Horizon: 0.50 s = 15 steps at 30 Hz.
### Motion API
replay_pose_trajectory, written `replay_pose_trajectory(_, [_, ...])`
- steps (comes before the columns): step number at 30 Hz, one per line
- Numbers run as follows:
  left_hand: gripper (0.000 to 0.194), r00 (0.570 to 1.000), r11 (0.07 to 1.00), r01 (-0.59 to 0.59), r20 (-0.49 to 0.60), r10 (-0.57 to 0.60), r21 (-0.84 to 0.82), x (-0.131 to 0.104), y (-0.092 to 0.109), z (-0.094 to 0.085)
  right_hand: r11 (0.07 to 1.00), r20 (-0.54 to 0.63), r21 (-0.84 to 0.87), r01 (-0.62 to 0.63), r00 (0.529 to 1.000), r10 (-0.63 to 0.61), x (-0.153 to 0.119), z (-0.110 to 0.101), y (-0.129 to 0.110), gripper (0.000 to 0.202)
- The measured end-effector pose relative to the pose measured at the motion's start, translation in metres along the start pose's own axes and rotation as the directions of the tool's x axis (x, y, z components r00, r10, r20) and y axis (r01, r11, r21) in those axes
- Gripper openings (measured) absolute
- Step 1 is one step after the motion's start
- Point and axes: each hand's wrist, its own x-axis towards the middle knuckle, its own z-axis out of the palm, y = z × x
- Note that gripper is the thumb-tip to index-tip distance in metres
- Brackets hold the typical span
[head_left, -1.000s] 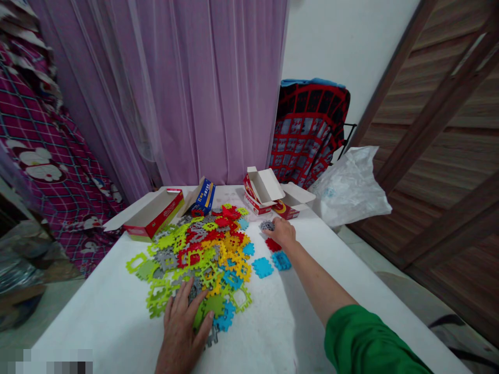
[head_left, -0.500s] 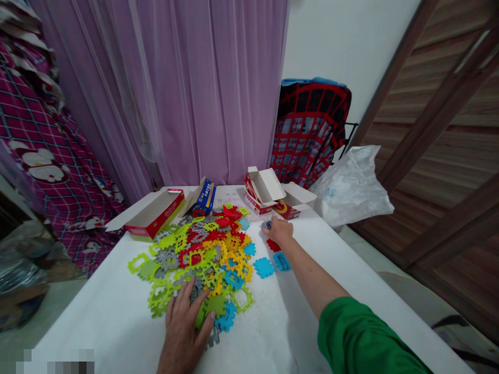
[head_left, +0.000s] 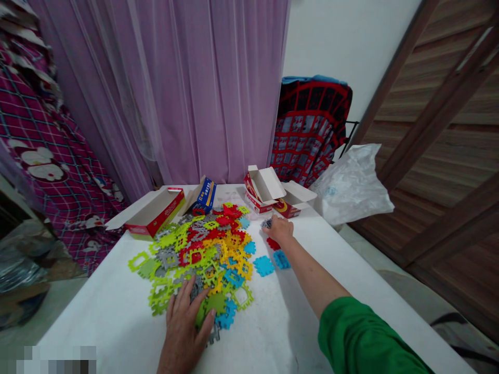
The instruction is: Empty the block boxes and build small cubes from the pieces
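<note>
Plastic tiles (head_left: pixel 210 254) in green, gray, red, yellow and blue lie in a loose, overlapping heap on the white table (head_left: pixel 117 311), with a few more to the right of it. At the far left hangs a magenta checked cloth (head_left: pixel 47 156), and next to it a purple curtain (head_left: pixel 202 93) behind the table. On the table's left side, 1 open red box (head_left: pixel 156 215) stands near the heap's far left edge. The left hand (head_left: pixel 183 317) is at the near edge of the heap, palm down, its fingers spread over gray and green tiles. Behind the heap, 1 blue box (head_left: pixel 205 196) leans at a tilt. Farther right sit 2 open red cartons (head_left: pixel 260 200), flaps up, close together. In front of them are a flat blue tile (head_left: pixel 264 266), a red piece (head_left: pixel 273 243) and a blue stack (head_left: pixel 281 259), just beside each other. The right hand (head_left: pixel 280 229), below a green sleeve, pinches gray pieces (head_left: pixel 267 223) near the cartons; how many is hidden. At the right are a white plastic bag (head_left: pixel 353 187) and brown slatted doors (head_left: pixel 440 156).
</note>
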Motion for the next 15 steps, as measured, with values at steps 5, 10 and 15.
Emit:
replay_pose_trajectory(5, [0.040, 1.000, 1.000, 0.005, 0.021, -0.005, 0.028, -0.0004, -0.0012, 0.0008, 1.000, -0.023, 0.013, -0.013, 1.000, 0.013, 0.0004, -0.0005, 0.0001, 0.056])
replay_pose_trajectory(10, [0.040, 1.000, 0.999, -0.013, 0.014, 0.013, 0.031, 0.0005, -0.0009, -0.0001, 1.000, -0.038, 0.009, -0.008, 0.999, 0.008, 0.0010, 0.0022, 0.0002, 0.048])
replay_pose_trajectory(15, [0.039, 1.000, 0.999, -0.014, 0.009, 0.013, 0.036, 0.0009, -0.0008, -0.0003, 1.000, -0.040, 0.002, 0.001, 0.999, -0.001, -0.0011, 0.0003, -0.0008, 0.049])
